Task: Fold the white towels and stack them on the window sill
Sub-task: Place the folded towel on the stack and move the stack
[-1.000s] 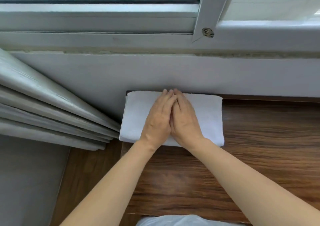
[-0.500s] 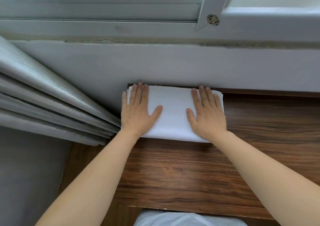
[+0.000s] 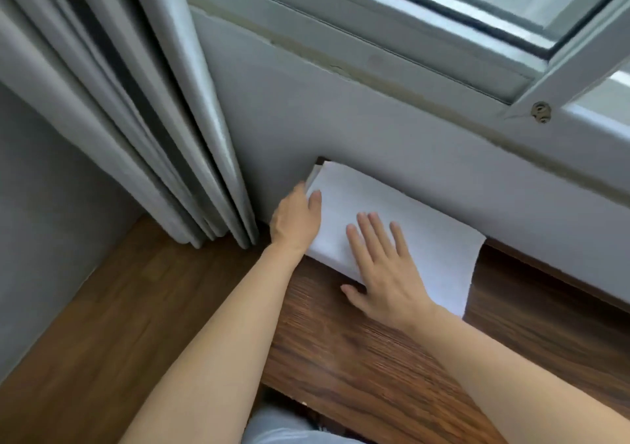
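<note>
Left hand (image 3: 297, 220): cupped against the short end of the folded white towel (image 3: 416, 235), thumb on top. Right hand (image 3: 383, 269): flat, fingers spread, pressing the near edge. Towel: under both hands, long axis along the wall, on the wooden window sill (image 3: 375, 358). Curtain (image 3: 136, 119): beyond the left hand.

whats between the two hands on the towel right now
In the head view, only a bare strip of the folded white towel lies between the left hand, at its left end, and the right hand, flat on top.
</note>
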`<state>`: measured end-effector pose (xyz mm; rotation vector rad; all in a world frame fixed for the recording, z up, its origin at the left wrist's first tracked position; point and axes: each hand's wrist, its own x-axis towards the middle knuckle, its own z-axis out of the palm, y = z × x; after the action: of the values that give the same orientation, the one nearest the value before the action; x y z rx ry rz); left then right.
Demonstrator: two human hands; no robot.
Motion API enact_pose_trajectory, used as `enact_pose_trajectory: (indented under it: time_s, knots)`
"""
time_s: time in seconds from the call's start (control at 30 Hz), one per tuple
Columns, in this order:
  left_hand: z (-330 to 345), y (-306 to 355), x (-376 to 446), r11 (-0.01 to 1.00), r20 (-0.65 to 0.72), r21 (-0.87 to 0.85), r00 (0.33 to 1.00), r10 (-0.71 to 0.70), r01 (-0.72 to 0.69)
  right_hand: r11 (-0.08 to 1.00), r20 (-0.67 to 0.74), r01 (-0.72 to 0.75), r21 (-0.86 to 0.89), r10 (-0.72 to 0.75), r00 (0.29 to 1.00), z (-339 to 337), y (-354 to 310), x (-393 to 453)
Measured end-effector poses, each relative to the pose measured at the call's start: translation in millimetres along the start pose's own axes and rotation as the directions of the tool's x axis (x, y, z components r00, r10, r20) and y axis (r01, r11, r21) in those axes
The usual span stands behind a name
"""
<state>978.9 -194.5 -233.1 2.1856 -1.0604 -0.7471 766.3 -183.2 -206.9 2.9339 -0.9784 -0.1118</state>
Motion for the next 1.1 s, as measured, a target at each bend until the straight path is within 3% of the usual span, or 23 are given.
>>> enact_pose_trajectory:
  time_s: [0.1, 0.17, 0.3, 0.7, 0.83, 0.97, 1.03, 1.1]
  knots:
    - [-5.4, -19.2, -0.2, 0.978, 0.067, -0.208, 0.998, -0.015, 0.028, 0.967, 0.146, 0.223, -0.124, -0.204, 0.968, 8.3, -6.9, 26.9]
    - [-9.5, -23.2, 3.0, 0.965, 0.129, -0.257, 0.991, -0.017, 0.05, 0.945, 0.176, 0.285, -0.163, -0.256, 0.95, 12.5, 1.2, 35.3]
    - [-12.8, -21.5, 16.0, 0.972, 0.226, -0.212, 0.973, -0.053, 0.102, 0.939, 0.141, 0.307, -0.155, -0.286, 0.948, 8.0, 9.4, 38.7]
    - [-5.1, -8.5, 9.1, 0.979, 0.092, -0.189, 0.994, -0.056, 0.072, 0.983, 0.136, 0.172, 0.061, -0.178, 0.975, 2.7, 14.6, 27.8]
    - [1.4, -1.6, 6.8, 1.0, 0.041, 0.003, 0.999, -0.011, 0.011, 0.973, 0.03, -0.094, 0.212, 0.089, 0.996, -3.5, 42.1, -4.0]
    - [5.3, 1.8, 6.9, 0.997, 0.025, 0.076, 1.0, 0.018, -0.02, 0.893, -0.039, -0.383, 0.235, 0.402, 0.915, 4.5, 77.7, -26.9]
    - [4.7, 0.5, 6.8, 0.999, 0.025, 0.045, 1.0, 0.01, -0.011, 0.861, -0.015, -0.399, 0.314, 0.425, 0.905, 8.5, 89.6, -32.4]
    - [2.5, -0.1, 6.2, 1.0, 0.043, 0.021, 0.999, -0.008, 0.007, 0.819, -0.088, -0.431, 0.379, 0.496, 0.864, 12.8, 94.7, -39.7]
